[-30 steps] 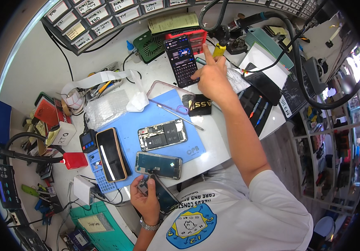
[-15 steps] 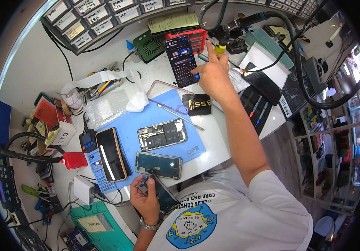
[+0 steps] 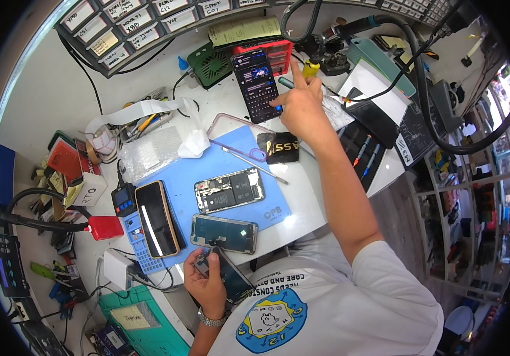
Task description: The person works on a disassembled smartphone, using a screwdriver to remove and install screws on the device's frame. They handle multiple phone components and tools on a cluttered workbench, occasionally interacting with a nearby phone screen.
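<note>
My left hand (image 3: 206, 286) is closed around the edge of a dark phone screen panel (image 3: 236, 279), close to my shirt. My right hand (image 3: 303, 107) has its thumb at the lower right of a lit phone (image 3: 256, 86) with a keyboard on its display. The right index finger points away from me, and a green-ended pen-like tool (image 3: 286, 82) sticks out from among the fingers. An opened phone body (image 3: 229, 190) with bare inner parts lies on the blue mat (image 3: 276, 207). Nearer me rests a loose phone screen (image 3: 224, 234). Left of them is a dark phone in a tan case (image 3: 159, 218).
A thin metal tool (image 3: 255, 164) and a black cloth (image 3: 279, 147) lie near the mat's far right. Bubble wrap (image 3: 148, 155) sits at its far left. A green fan (image 3: 209, 65) and red drawers (image 3: 274, 56) stand behind. A black hose (image 3: 421, 107) arches at right.
The view has shifted very slightly. Both hands keep nearly the same place, the right thumb still at the lit phone and the left hand on the screen panel.
</note>
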`<state>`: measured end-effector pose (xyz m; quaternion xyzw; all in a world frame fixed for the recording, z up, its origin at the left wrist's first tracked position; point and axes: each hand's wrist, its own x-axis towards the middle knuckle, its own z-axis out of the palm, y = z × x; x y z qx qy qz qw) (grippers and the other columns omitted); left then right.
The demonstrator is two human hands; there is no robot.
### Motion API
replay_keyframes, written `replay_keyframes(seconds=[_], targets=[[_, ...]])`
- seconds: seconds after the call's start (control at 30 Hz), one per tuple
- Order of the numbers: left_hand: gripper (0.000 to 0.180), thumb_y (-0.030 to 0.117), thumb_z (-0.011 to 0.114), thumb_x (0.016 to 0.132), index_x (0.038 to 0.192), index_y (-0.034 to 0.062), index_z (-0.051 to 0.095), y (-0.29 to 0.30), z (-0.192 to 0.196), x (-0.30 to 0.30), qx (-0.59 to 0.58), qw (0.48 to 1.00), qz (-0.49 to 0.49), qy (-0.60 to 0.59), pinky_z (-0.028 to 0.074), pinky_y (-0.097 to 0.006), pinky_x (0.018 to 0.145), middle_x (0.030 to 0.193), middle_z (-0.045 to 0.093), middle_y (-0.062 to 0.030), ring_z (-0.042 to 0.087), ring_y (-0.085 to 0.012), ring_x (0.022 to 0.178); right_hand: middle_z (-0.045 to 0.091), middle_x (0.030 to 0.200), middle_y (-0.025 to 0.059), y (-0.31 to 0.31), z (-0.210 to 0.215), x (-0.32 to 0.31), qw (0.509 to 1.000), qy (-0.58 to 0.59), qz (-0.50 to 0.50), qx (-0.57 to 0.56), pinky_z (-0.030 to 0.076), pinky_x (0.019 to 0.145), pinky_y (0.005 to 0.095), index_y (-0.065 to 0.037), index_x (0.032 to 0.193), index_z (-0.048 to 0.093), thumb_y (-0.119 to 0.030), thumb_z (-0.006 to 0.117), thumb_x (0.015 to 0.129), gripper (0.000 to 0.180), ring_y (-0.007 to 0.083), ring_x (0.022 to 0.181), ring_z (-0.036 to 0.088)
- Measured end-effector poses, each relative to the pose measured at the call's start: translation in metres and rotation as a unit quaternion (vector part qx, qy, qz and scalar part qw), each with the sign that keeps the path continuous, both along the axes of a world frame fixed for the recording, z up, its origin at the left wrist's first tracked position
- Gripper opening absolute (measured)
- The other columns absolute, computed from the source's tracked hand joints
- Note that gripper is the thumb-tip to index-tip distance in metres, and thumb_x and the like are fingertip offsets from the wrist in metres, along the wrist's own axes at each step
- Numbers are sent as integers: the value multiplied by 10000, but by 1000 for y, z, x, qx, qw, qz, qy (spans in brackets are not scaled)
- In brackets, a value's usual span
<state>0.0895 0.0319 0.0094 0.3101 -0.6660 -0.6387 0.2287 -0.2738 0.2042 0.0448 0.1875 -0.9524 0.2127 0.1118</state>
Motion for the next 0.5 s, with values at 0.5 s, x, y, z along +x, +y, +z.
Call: replay_keyframes(seconds=[0.5], targets=[[344,35,757,993,1286,-62,604,1,3,-2,-4,1000,3,-4,539,-243,875,1122,718,-113,684,-119,985,249,1746,240,-1,0,1,1000,-2,5,-1,343,1154,465,-199,968,898,17,771,726,348,421,1309,419]])
